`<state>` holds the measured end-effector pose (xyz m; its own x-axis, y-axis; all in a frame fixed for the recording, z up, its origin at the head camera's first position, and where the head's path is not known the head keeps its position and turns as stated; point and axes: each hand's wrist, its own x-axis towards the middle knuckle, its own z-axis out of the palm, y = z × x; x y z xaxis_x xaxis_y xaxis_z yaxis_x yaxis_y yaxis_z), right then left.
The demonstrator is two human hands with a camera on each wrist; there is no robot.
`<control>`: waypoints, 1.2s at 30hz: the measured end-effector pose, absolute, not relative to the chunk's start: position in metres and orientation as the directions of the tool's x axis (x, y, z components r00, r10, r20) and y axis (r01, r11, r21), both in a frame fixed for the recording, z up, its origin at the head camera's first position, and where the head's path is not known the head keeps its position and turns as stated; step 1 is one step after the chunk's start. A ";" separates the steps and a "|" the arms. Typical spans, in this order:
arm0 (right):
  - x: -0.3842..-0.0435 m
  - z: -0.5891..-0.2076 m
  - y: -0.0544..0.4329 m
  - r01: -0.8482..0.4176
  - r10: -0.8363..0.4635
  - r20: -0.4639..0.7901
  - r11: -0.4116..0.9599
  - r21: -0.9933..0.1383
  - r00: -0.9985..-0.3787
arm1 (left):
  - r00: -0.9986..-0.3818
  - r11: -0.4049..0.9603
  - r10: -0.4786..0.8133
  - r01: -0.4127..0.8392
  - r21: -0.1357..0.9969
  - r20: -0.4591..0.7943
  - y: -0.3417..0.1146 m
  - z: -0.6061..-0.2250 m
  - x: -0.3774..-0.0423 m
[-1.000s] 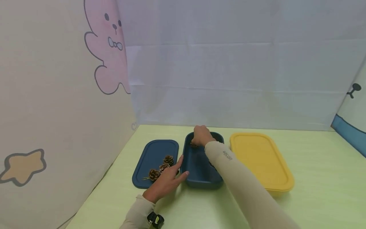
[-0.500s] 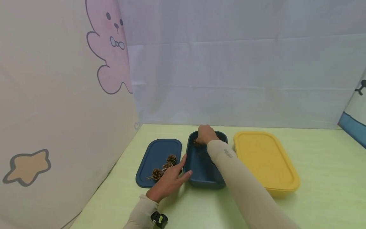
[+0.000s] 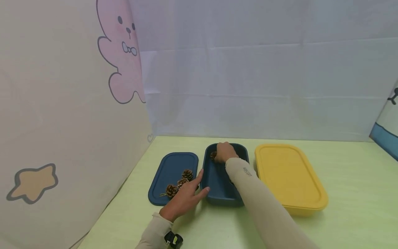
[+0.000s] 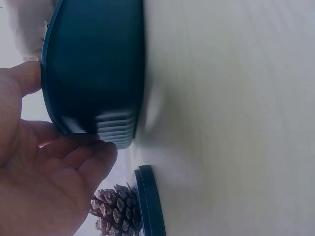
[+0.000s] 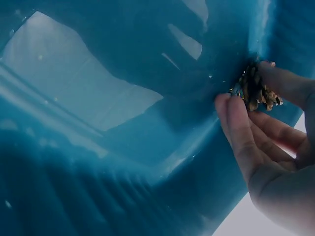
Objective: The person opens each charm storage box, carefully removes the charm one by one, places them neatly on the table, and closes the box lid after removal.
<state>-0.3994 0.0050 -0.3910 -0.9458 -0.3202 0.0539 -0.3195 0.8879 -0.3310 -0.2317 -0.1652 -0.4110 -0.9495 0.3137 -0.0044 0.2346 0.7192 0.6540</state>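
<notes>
Left hand touches blue box near pine cone.

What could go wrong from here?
1. The right hand pinches a pinecone between thumb and fingers inside the blue box; the scaly, uneven surface might slip from that grip.
2. The left hand sits close against the pinecones on the blue lid. A sideways move could roll one onto the table.

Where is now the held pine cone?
In the head view, the pine cone is inside the blue box, near its far left corner, in the right hand.
</notes>
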 end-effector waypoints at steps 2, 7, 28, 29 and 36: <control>-0.401 -0.394 0.004 -0.322 -0.321 0.059 0.886 -0.333 -0.945 | -0.949 0.717 0.316 0.237 0.656 -0.003 -0.166 -0.411 -0.232; -0.401 -0.397 0.001 -0.317 -0.315 0.064 0.883 -0.345 -0.947 | -0.948 0.716 0.319 0.236 0.657 -0.007 -0.168 -0.411 -0.233; -0.402 -0.379 0.021 -0.357 -0.369 0.034 0.868 -0.344 -0.929 | -0.955 0.727 0.296 0.228 0.648 0.005 -0.157 -0.414 -0.238; -0.402 -0.377 0.022 -0.362 -0.376 0.030 0.865 -0.348 -0.926 | -0.956 0.729 0.292 0.225 0.646 0.004 -0.156 -0.414 -0.239; -0.404 -0.370 0.027 -0.415 -0.430 0.048 0.829 -0.374 -0.902 | -0.961 0.735 0.277 0.215 0.643 0.005 -0.150 -0.418 -0.244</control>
